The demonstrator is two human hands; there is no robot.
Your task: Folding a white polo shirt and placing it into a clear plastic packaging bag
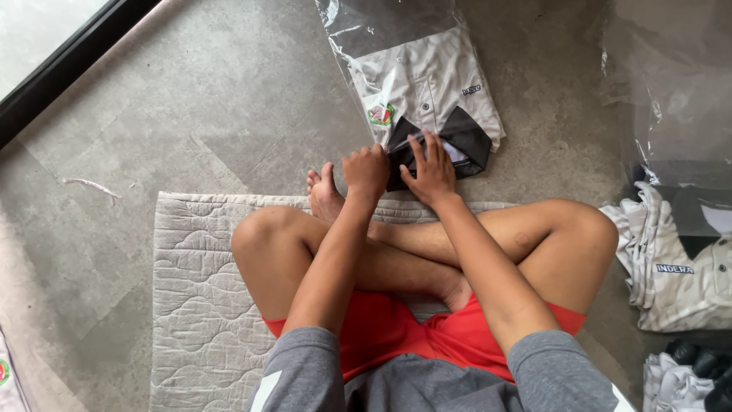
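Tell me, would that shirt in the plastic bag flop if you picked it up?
Probably yes: the folded shirt is soft cloth, so it would likely sag. Its clear bag looks glossy, so perhaps slippery. Both hands, left hand and right hand, pinch its dark collar.

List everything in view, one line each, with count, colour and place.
bagged shirt: one, white with black collar, in clear plastic on the floor ahead
pile of shirts: one, white and black, floor at right
empty plastic bag: one, clear, upper right
quilted mat: one, light grey, under the person
floor: grey
left hand: on the black collar
right hand: on the black collar
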